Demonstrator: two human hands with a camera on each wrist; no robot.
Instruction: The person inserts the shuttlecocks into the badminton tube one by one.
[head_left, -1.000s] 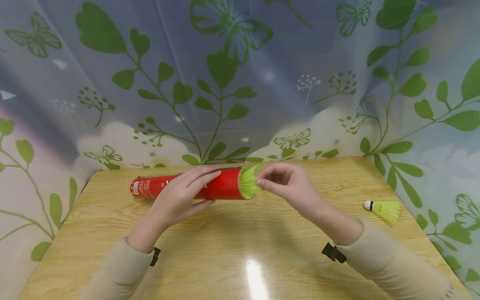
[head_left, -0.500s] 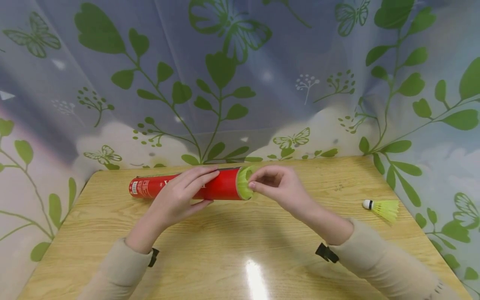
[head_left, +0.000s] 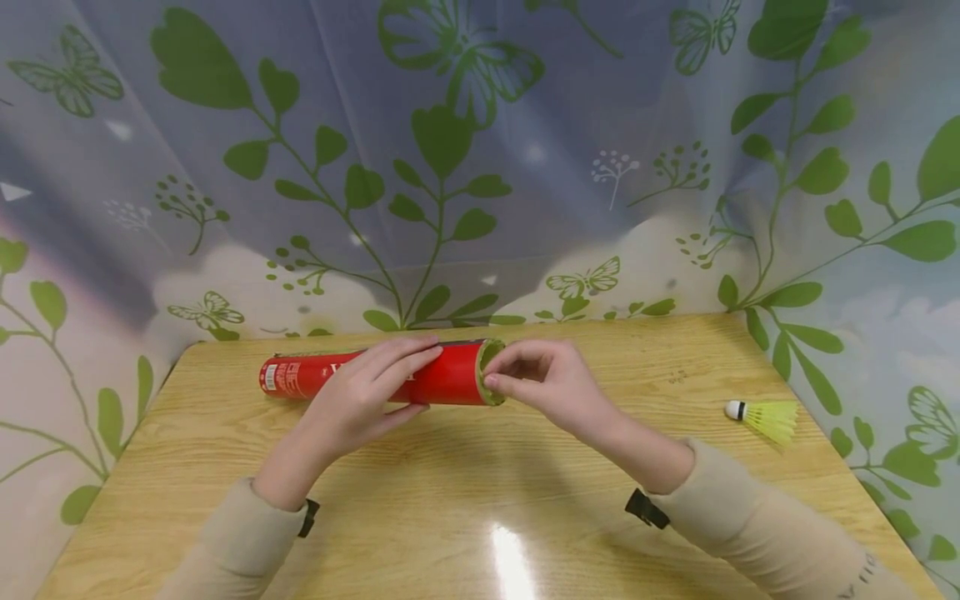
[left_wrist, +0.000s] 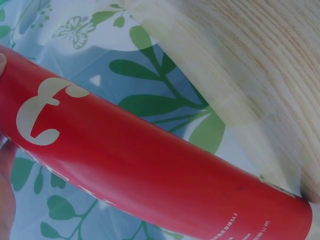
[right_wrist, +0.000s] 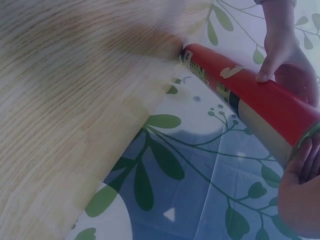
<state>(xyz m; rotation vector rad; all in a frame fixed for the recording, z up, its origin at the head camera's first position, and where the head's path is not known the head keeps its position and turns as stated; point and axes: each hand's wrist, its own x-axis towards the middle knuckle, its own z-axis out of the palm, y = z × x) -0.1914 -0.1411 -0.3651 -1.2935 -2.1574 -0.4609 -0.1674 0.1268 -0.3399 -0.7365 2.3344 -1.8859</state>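
Note:
A red shuttlecock tube (head_left: 450,373) lies on its side in the head view, its round mouth facing right. My left hand (head_left: 366,379) grips it around the middle, fingers over the top and thumb along the near side. The same tube (left_wrist: 150,150) runs slantwise across the left wrist view. At the mouth is my right hand (head_left: 558,383), thumb and fingers curled together with their tips just inside the rim. They pinch a yellow-green shuttlecock that is now mostly hidden in the tube. In the right wrist view the right hand (right_wrist: 305,195) covers part of the opening.
A second yellow shuttlecock (head_left: 765,418) with a white cork lies at the right of the wooden table (head_left: 420,517). Behind the table's far edge hangs a curtain (head_left: 525,208) printed with leaves and butterflies.
My right hand has moved left, taking the yellow-green shuttlecock into the tube until its skirt no longer sticks out. The left hand has kept its hold on the tube.

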